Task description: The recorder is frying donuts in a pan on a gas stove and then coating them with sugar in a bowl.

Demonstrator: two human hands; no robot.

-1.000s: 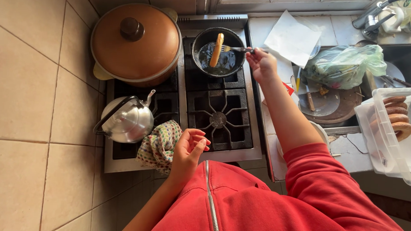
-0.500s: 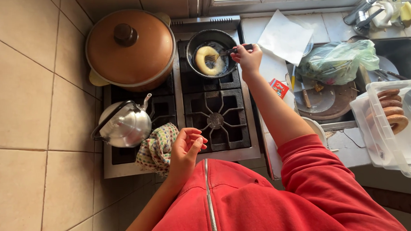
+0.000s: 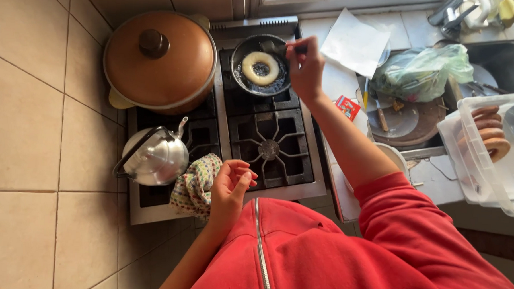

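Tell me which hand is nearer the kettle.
Left. The left hand rests on the patterned cloth beside the kettle; the right hand is over at the frying pan.

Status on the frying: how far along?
Done: one pale dough ring lies flat in the small dark pan. In hand: right hand holds a dark utensil at the pan's rim; left hand idles by the patterned cloth. Left: the ring looks unbrowned.
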